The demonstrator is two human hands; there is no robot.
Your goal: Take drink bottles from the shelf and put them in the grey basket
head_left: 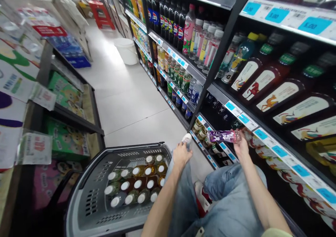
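Observation:
My right hand (242,145) grips a drink bottle with a purple label (222,136) by one end. The bottle lies nearly level in front of the lower shelf (233,112), its other end toward the left. On my left knee rests my left hand (182,156), fingers laid over the jeans and holding nothing. To the left of that knee stands a grey shopping basket (91,167). Inside it are rows of upright bottles with white caps (138,184), some amber, some greenish or clear.
Shelves with dark tea-coloured bottles (265,79) rise on my right, cola bottles (170,20) farther along. A display rack with green boxes (67,139) borders the left. Up the aisle are a white bucket (126,51) and a red stool (102,14).

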